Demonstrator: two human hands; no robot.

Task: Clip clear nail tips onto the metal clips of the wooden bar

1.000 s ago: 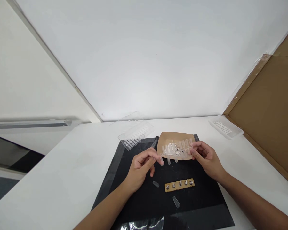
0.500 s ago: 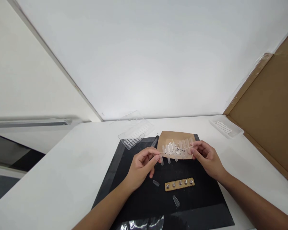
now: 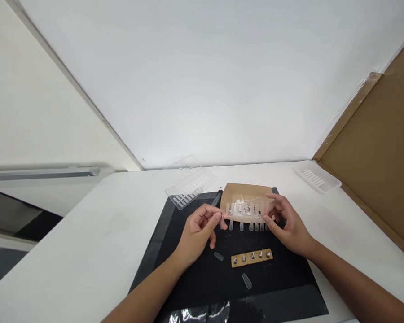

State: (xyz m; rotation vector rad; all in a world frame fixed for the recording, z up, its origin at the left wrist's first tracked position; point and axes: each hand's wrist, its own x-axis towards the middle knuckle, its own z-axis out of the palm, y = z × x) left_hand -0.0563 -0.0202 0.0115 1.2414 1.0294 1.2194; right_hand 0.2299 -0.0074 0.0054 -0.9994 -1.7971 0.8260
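Note:
A clear strip of false nail tips (image 3: 241, 224) is stretched level between my two hands, with tips along both its upper and lower sides. My left hand (image 3: 198, 229) pinches the left end between thumb and fingers. Around the right end close the thumb and fingers of my right hand (image 3: 288, 226). Behind the strip stands a brown paper tray (image 3: 247, 190) with white bits and thin sticks in it. Nearer to me lies a tan bar (image 3: 252, 259) with several small metal studs. Two loose clear nail tips, one left of the bar (image 3: 218, 256) and one below it (image 3: 247, 281), rest on the black mat (image 3: 195, 278).
A clear plastic case (image 3: 190, 184) holding rows of nail tips lies open behind the mat's left corner. A dark pen-like object (image 3: 217, 197) is beside the tray. At the back right, a translucent tray (image 3: 326, 183) with white pieces sits by a cardboard panel (image 3: 373, 157).
The nail tip strip has turned from a slant to nearly level, its right end coming down. My right fingers have shifted slightly left and spread more. The left hand has barely moved.

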